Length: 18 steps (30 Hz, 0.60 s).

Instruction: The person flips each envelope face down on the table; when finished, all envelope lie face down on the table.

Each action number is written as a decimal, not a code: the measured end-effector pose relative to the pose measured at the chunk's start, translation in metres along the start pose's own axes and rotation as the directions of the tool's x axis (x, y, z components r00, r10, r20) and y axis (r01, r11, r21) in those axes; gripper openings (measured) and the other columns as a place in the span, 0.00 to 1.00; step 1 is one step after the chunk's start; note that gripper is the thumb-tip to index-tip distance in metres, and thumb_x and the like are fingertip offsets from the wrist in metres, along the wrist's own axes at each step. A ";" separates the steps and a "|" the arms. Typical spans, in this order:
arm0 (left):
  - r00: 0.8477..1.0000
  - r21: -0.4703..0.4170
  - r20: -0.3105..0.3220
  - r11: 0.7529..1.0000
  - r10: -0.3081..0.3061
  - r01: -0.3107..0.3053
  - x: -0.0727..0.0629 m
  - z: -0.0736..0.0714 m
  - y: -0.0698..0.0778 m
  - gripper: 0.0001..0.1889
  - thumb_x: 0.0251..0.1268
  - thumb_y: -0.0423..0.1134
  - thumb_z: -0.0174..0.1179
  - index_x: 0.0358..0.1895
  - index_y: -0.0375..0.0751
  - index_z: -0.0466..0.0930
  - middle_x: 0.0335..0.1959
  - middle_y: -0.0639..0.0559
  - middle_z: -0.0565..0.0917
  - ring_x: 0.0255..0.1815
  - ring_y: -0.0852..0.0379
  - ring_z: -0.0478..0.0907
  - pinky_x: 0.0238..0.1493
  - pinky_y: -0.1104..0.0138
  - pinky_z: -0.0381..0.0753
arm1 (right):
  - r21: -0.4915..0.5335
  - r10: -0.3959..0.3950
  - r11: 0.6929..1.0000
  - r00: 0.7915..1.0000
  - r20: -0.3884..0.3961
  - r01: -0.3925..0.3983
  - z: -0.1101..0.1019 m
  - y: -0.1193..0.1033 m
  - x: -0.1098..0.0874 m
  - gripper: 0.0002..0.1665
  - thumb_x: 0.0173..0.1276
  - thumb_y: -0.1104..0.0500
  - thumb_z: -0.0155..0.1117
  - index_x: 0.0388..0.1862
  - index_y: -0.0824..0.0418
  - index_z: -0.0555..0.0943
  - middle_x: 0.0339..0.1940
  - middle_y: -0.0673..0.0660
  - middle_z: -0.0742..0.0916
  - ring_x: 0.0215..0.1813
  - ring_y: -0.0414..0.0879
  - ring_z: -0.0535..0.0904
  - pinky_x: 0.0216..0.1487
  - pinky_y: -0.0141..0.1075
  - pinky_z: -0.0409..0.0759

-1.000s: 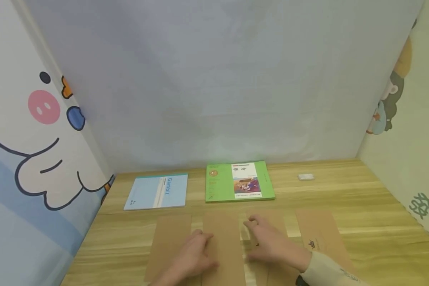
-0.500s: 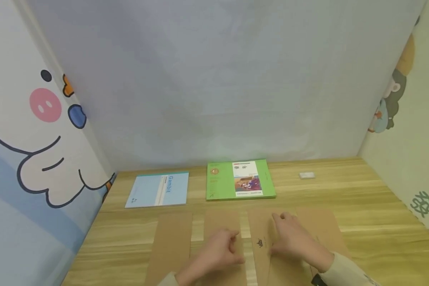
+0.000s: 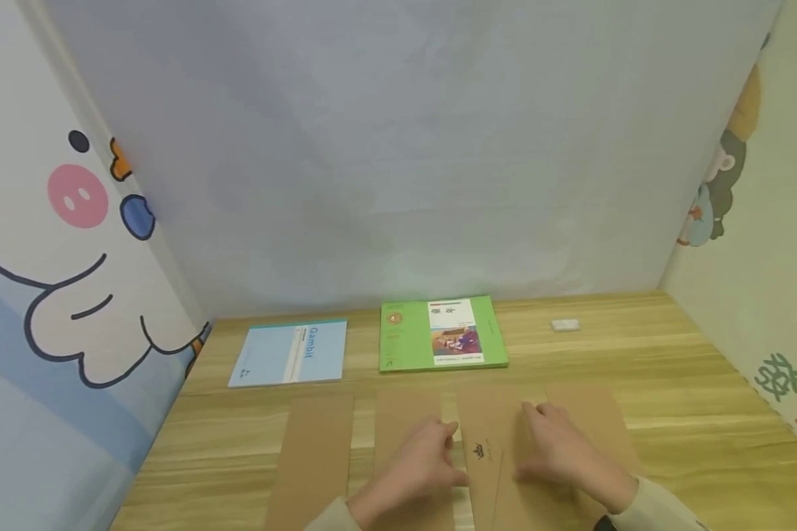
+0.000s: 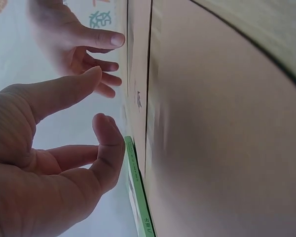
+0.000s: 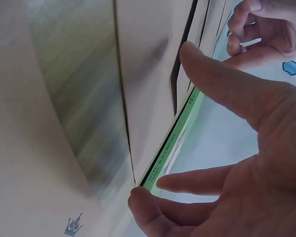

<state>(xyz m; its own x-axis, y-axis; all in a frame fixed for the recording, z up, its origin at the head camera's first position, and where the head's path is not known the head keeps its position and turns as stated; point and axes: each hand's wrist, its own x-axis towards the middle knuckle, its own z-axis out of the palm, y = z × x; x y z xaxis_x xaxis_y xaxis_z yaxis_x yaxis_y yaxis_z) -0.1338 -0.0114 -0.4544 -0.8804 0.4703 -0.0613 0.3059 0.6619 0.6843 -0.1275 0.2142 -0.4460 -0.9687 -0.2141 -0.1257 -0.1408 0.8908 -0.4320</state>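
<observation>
Flat brown kraft-paper pieces lie side by side near the front of the table. My left hand [image 3: 415,464] is over the second brown piece [image 3: 405,413] from the left, thumb and bent fingers apart, holding nothing. My right hand [image 3: 564,453] hovers around the right side of the third brown piece [image 3: 481,413], which bears a small crown print and a slanting edge line. Its thumb and fingertips are spread with nothing between them. It partly hides the rightmost brown piece [image 3: 594,417]. The leftmost brown piece [image 3: 315,442] lies flat, left of both hands.
Behind the brown pieces lie a light blue "Gambit" notebook [image 3: 266,358], a green book [image 3: 401,346] with a picture panel, and a small white block [image 3: 565,324]. A pale curtain [image 3: 398,184] closes off the table's back edge, with cartoon-printed walls on both sides.
Both hands have moved to the right over the brown pieces, the left from between the first two onto the second. The crown on the third piece has come into view; the books stay put.
</observation>
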 end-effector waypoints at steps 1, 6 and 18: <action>1.000 0.000 0.000 1.000 -0.001 0.001 0.001 0.001 0.001 0.32 0.34 0.37 0.79 0.48 0.28 0.79 0.29 0.54 0.70 0.27 0.61 0.66 0.29 0.70 0.71 | 0.008 0.005 1.000 1.000 0.006 -0.005 0.000 0.001 -0.001 0.64 0.31 0.52 0.84 0.64 0.80 0.62 0.57 0.79 0.71 0.58 0.73 0.65 0.56 0.61 0.67; 1.000 0.035 -0.003 0.999 0.010 -0.010 0.009 0.004 0.003 0.24 0.33 0.37 0.79 0.37 0.34 0.79 0.27 0.53 0.70 0.24 0.60 0.66 0.24 0.69 0.69 | 0.031 0.030 0.999 0.999 0.018 -0.030 0.000 0.002 0.000 0.64 0.31 0.55 0.84 0.64 0.81 0.61 0.56 0.81 0.71 0.58 0.75 0.65 0.58 0.62 0.65; 0.989 0.111 0.089 0.988 -0.120 0.110 0.013 0.014 0.010 0.22 0.29 0.35 0.78 0.30 0.35 0.75 0.30 0.51 0.69 0.28 0.55 0.66 0.33 0.66 0.75 | -0.011 0.084 0.996 0.996 0.017 -0.084 0.000 0.000 0.003 0.50 0.33 0.56 0.83 0.52 0.81 0.70 0.35 0.64 0.76 0.36 0.52 0.73 0.42 0.47 0.77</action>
<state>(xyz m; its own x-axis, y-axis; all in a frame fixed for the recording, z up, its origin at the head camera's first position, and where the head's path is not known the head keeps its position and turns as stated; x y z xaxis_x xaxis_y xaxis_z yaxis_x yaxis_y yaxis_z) -0.1373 0.0102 -0.4584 -0.8751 0.4374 -0.2069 0.2459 0.7703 0.5884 -0.1301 0.2137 -0.4463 -0.9734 -0.1450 -0.1772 -0.0610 0.9101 -0.4099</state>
